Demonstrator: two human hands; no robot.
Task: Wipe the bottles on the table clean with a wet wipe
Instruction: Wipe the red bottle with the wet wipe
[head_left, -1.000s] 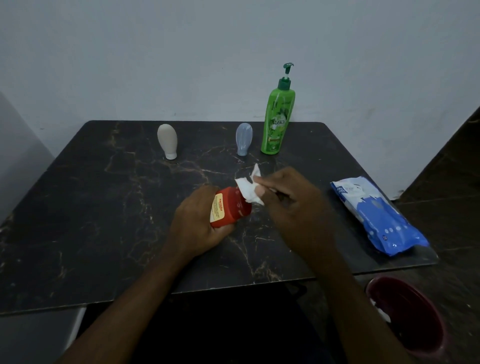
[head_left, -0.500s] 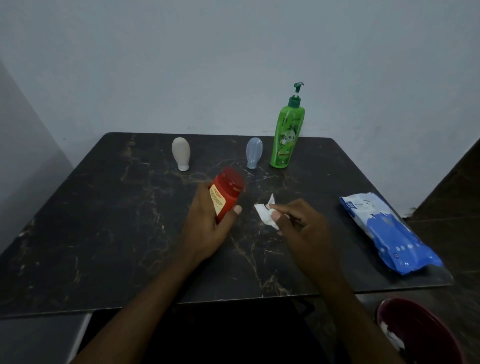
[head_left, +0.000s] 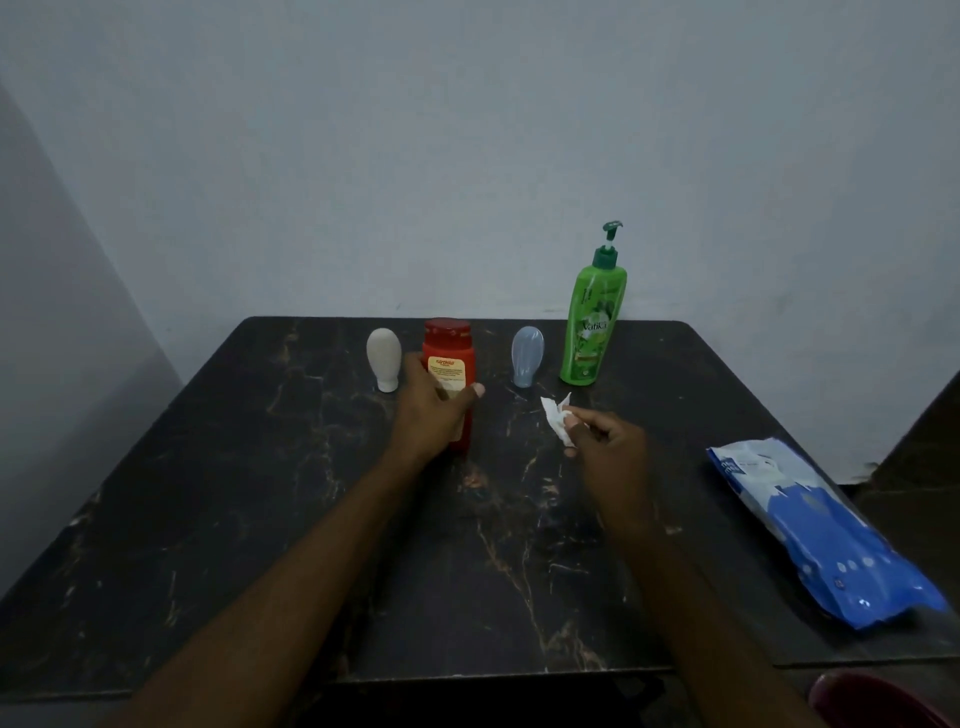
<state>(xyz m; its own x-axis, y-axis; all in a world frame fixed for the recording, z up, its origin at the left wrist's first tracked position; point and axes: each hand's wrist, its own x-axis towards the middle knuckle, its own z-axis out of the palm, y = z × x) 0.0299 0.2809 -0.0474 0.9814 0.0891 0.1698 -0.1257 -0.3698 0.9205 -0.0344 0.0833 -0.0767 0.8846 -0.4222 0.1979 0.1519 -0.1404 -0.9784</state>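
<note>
My left grip (head_left: 431, 410) is clamped round the red bottle (head_left: 449, 348), with the thumb across its label. The bottle is upright toward the far edge of the table (head_left: 208, 519). My right grip (head_left: 608, 447) is pinched together on a crumpled white wet wipe (head_left: 557, 422), just right of the red bottle. A white bottle (head_left: 384, 358) stands just beside my left grip. A pale blue bottle (head_left: 527, 358) and a tall green pump bottle (head_left: 592, 322) stand along the far edge, beyond the wipe. A blue wipes pack (head_left: 821, 530) lies at the right edge, well apart.
</note>
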